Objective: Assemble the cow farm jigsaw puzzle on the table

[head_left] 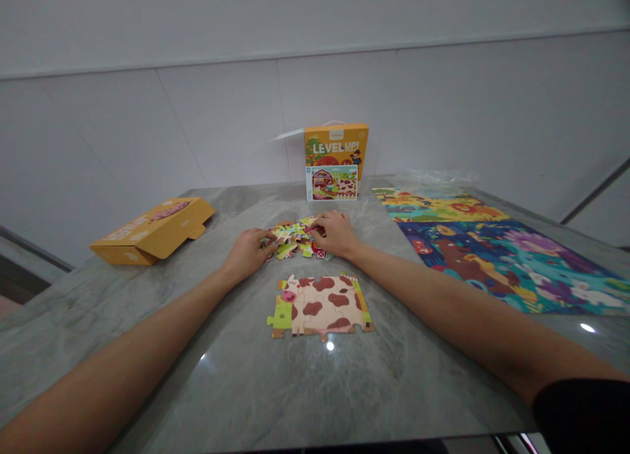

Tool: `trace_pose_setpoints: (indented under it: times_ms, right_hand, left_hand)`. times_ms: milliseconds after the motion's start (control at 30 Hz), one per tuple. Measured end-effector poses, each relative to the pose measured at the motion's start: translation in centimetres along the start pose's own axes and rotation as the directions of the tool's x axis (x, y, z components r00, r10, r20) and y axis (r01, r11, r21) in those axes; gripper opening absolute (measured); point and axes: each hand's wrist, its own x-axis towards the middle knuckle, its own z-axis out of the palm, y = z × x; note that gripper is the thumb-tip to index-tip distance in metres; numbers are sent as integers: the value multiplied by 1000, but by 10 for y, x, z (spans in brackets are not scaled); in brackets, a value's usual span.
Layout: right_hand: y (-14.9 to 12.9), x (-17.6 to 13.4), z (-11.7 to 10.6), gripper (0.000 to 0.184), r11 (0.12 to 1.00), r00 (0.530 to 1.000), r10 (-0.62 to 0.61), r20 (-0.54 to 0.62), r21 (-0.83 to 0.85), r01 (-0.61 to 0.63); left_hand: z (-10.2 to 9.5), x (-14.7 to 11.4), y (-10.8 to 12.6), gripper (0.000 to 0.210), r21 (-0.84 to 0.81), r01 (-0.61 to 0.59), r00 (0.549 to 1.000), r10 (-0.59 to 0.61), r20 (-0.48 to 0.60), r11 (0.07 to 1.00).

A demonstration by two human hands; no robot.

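A heap of loose jigsaw puzzle pieces (294,236) lies on the grey marbled table, mostly yellow-green, white and red. At its left edge is my left hand (251,249), thumb and fingers closed on a puzzle piece that they largely cover. Facing it, my right hand (335,233) pinches a puzzle piece at the heap's right side. A red piece with a white barn door (319,252) lies just below the right fingers. Nearer to me, a joined puzzle section (322,304) shows a brown-spotted cow; its outer edges have open tabs and notches.
Behind the heap stands a yellow "LEVEL UP!" box (337,142) with a farm picture card (333,183) leaning on it. A yellow carton (157,227) lies at left. Two assembled puzzles, one yellow (443,205) and one dark blue (512,264), lie at right near clear plastic (438,176).
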Motion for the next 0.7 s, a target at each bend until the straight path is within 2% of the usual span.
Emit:
trace_pose_setpoints:
  times_ms: [167, 300, 367, 467, 567, 633, 700]
  right_hand:
    - [-2, -1, -2, 16, 998, 998, -52, -29, 18, 52]
    - [-7, -4, -4, 21, 990, 988, -135, -69, 22, 137]
    - [-11, -3, -8, 22, 983, 979, -183, -88, 15, 185]
    - [-21, -1, -20, 21, 980, 977, -198, -83, 0, 199]
    - [-31, -7, -39, 18, 996, 996, -81, -45, 18, 82]
    - [-35, -23, -53, 17, 998, 999, -32, 6, 45, 32]
    - [-35, -46, -66, 16, 995, 996, -77, 39, 70, 74]
  left_hand:
    - [1, -1, 2, 18, -14, -90, 993, 88, -81, 996]
    - [-1, -2, 3, 19, 2, -143, 950, 138, -282, 990]
    - [-2, -3, 5, 19, -5, -139, 933, 130, -335, 990]
    - [-2, -5, 7, 16, -62, -159, 943, 133, -305, 985]
    - [0, -6, 9, 13, -110, -169, 965, 142, -223, 979]
    - [0, -5, 11, 10, -122, -143, 982, 126, -138, 982]
    - [0, -4, 12, 9, -126, -77, 995, 68, -71, 989]
